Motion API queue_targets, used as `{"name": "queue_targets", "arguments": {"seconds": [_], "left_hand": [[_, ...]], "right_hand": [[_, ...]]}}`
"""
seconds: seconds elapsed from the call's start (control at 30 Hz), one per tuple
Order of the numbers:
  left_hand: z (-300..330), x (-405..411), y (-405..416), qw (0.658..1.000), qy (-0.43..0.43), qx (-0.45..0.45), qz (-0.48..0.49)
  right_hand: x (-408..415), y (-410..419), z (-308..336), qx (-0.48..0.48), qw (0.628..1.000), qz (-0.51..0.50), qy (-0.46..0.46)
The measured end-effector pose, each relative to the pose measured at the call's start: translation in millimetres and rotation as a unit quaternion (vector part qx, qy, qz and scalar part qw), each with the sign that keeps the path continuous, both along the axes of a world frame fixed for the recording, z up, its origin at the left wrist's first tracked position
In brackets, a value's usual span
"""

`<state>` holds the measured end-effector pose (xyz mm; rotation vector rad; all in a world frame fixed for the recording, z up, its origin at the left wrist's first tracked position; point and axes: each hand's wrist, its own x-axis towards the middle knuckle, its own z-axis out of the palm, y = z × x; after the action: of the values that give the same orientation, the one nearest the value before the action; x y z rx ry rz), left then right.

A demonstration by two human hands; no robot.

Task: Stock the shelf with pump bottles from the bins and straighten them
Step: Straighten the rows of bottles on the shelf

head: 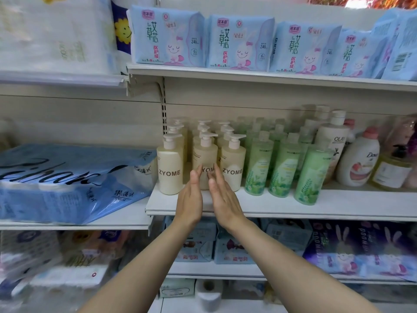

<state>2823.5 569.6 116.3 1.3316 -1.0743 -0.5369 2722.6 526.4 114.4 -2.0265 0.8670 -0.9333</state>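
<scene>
White middle shelf (282, 206) is loaded with cream ZYOME pump bottles (170, 170) in three rows at left, green bottles (257, 170) beside them, then Olay bottle (331, 150), Dove bottle (358, 163) at right.

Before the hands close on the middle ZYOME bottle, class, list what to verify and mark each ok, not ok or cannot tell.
1. Left hand empty, fingers straight: ok.
2. Right hand empty, fingers straight: ok.
3. Middle ZYOME bottle upright: ok.
4. Middle bottle level with the left ZYOME bottle and right ZYOME bottle: not ok, it stands further back.
5. Bare shelf in front for pulling it forward: ok.
6. Fingertips already touching the bottle: cannot tell.
</scene>
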Motion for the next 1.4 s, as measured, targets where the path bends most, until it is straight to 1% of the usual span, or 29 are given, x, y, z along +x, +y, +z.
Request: {"name": "queue_targets", "arguments": {"seconds": [0.37, 0.43, 0.53, 0.63, 0.93, 1.03, 1.13, 1.23, 1.3, 1.37, 1.4], "left_hand": [[0.8, 5.7, -9.2, 1.0, -0.011, 0.016, -0.005], [1.5, 7.5, -10.4, 1.0, -0.002, 0.017, -0.008], [1.1, 8.3, -10.5, 1.0, 0.008, 0.009, -0.011], [1.4, 6.6, -11.6, 1.0, -0.003, 0.003, 0.006], [3.8, 7.4, -10.6, 1.0, 0.02, 0.017, -0.003], [0.7, 5.7, 1.2, 0.999, 0.039, -0.007, -0.008], [-7.9, 8.6, 22.1, 0.994, 0.077, -0.066, 0.033], [-17.1, 20.6, 39.6, 0.985, 0.079, -0.121, 0.096], [-19.5, 32.9, 43.0, 0.98, 0.099, -0.122, 0.118], [-18.7, 45.4, 41.6, 0.981, 0.124, -0.097, 0.11], [-17.8, 50.9, 40.2, 0.984, 0.122, -0.081, 0.101]], "right_hand": [[9.5, -11.2, -1.4, -0.004, 1.0, -0.001, 0.015], [10.6, -12.5, -0.9, 0.0, 1.0, -0.001, 0.013], [10.3, -13.2, -1.3, 0.008, 1.0, -0.009, -0.012], [11.2, -13.0, -1.3, 0.016, 0.999, -0.022, -0.039], [13.4, -15.0, -1.1, 0.041, 0.998, -0.031, -0.035], [13.7, -9.7, 1.7, 0.048, 0.997, -0.028, -0.056], [19.3, -0.6, 5.3, 0.062, 0.995, -0.012, -0.074], [31.7, 11.8, 5.7, 0.086, 0.993, 0.017, -0.085], [42.1, 19.9, 3.6, 0.102, 0.99, 0.028, -0.097], [52.0, 26.3, 1.2, 0.111, 0.988, 0.034, -0.103], [56.2, 28.6, 0.2, 0.114, 0.987, 0.037, -0.103]]}}
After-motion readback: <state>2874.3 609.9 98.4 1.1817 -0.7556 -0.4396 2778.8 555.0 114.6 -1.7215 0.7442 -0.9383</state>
